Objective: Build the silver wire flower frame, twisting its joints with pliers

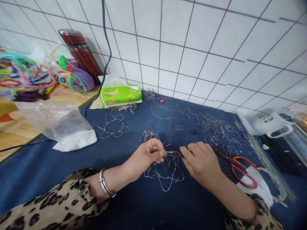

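Note:
My left hand (152,152) pinches a piece of a flower-shaped wire frame (167,176), whose thin loops spread out below my fingers. Small pinkish dots sit along its inner ring. In my right hand (202,161) is a pair of pliers (175,154), gripped by the handles. Their jaws point left and meet the wire at my left fingertips; the exact contact point is too small to make out. A second wire flower (114,125) lies flat on the blue cloth to the left. Just behind my left hand is a small heap of wire pieces (150,134).
Scissors with red handles (243,172) lie by my right forearm. Tangled wire (216,126) covers the back right, near a white measuring cup (275,123). A plastic bag (64,124), a green tissue pack (121,95), a red thermos (80,51) and a black cable (105,64) are left.

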`<action>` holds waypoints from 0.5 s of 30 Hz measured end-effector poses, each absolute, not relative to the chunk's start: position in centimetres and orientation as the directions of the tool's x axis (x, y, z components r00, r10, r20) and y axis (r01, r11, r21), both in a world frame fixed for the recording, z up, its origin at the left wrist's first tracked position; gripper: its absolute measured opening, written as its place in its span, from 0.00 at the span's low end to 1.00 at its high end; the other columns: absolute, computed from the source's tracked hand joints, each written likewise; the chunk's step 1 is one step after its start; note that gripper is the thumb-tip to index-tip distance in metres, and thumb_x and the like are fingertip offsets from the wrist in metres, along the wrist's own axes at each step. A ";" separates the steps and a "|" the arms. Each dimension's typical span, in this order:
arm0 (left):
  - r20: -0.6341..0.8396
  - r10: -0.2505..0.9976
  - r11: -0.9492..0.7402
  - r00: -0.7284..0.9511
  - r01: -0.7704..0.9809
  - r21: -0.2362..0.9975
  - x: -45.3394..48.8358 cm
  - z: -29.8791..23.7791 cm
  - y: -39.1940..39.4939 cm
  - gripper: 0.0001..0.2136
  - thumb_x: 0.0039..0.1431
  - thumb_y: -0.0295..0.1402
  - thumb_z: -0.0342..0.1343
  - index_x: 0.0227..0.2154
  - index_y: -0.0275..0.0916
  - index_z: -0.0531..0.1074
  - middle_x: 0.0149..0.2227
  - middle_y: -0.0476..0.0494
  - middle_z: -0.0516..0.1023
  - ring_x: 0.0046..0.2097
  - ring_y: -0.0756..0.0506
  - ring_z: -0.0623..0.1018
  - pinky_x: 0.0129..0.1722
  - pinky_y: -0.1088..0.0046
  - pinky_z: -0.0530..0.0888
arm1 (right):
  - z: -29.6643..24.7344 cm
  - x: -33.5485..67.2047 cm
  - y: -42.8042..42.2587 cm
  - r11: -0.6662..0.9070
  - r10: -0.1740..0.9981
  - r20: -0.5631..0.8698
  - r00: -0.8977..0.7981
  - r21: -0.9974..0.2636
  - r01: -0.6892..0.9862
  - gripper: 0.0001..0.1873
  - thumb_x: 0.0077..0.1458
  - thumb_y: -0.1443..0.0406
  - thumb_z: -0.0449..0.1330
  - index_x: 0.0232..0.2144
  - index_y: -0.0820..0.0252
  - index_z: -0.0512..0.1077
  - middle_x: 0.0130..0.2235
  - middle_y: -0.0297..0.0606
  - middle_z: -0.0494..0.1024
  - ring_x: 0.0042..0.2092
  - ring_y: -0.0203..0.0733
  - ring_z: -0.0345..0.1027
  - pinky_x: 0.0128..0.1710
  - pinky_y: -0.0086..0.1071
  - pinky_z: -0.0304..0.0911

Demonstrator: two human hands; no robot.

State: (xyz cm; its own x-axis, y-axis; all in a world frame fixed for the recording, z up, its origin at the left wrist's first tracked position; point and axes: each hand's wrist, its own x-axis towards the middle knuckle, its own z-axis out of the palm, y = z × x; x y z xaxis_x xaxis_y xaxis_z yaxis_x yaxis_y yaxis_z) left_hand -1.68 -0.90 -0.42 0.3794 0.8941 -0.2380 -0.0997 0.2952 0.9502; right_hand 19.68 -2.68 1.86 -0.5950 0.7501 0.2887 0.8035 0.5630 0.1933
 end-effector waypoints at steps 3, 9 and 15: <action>-0.239 0.886 0.302 0.397 -0.104 0.948 -1.7 -0.5 -0.8 0.03 0.53 0.26 0.55 0.31 0.36 0.65 0.26 0.50 0.71 0.28 0.52 0.70 0.29 0.75 0.67 | 1.7 19.9 -2.5 0.579 0.733 0.294 -0.614 0.204 0.789 0.12 0.57 0.64 0.52 0.43 0.58 0.68 0.34 0.39 0.69 0.36 0.41 0.56 0.35 0.37 0.48; -0.235 0.871 0.309 0.431 -0.109 0.945 -1.9 -0.8 -0.6 0.04 0.53 0.25 0.54 0.30 0.36 0.64 0.25 0.51 0.69 0.27 0.53 0.69 0.29 0.76 0.66 | 1.3 20.4 -2.2 0.615 0.700 0.294 -0.650 0.213 0.759 0.12 0.57 0.65 0.51 0.43 0.57 0.68 0.35 0.37 0.69 0.36 0.41 0.55 0.34 0.37 0.47; -0.231 0.861 0.309 0.453 -0.105 0.945 -2.0 -0.9 -0.6 0.04 0.54 0.25 0.54 0.31 0.36 0.64 0.26 0.51 0.69 0.27 0.53 0.69 0.29 0.75 0.66 | 1.3 20.5 -2.1 0.625 0.699 0.267 -0.664 0.224 0.748 0.11 0.57 0.64 0.51 0.43 0.57 0.68 0.33 0.37 0.68 0.34 0.40 0.54 0.33 0.36 0.47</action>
State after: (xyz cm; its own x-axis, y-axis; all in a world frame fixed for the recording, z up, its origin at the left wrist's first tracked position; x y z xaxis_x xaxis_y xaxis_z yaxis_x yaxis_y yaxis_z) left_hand -1.98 -0.58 -0.94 0.4533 0.8609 -0.2309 -0.1047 0.3087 0.9454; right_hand 20.48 -2.08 1.34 -0.6637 0.6986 0.2672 0.7479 0.6250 0.2237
